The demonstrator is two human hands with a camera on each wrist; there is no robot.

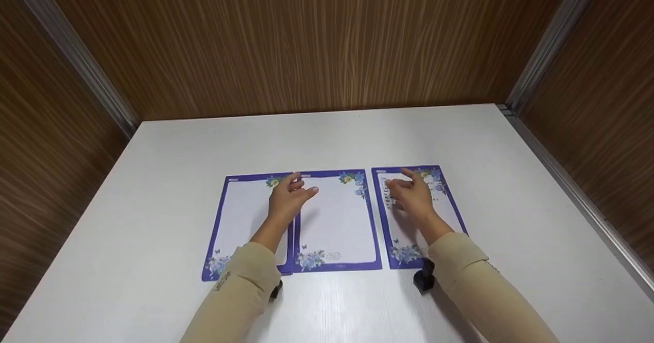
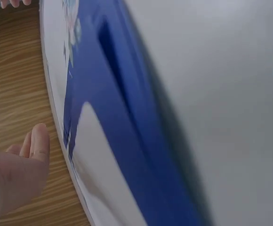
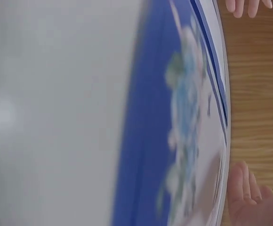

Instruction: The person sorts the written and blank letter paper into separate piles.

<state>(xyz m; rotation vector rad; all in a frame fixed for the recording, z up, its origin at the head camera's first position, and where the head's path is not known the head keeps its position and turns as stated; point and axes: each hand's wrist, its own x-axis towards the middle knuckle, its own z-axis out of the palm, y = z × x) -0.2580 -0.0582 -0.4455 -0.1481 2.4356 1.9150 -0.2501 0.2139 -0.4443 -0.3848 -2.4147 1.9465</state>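
Hands (image 1: 290, 200) (image 1: 416, 198) over purple-bordered sheets (image 1: 334, 220) | white table (image 1: 153, 205) | wood-grain walls (image 1: 332, 41), metal trim (image 1: 76, 46)

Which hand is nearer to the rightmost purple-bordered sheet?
Right. The right hand is over the rightmost sheet; the left hand is farther left, over the left sheet and middle sheet.

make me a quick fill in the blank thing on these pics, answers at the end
The tabletop is ____.
Of the three bordered pages, the one set apart from the other two is on the ____.
The left hand and right hand are holding ____.
The back wall shows a ____-grain pattern.
Missing words: white; right; nothing; wood
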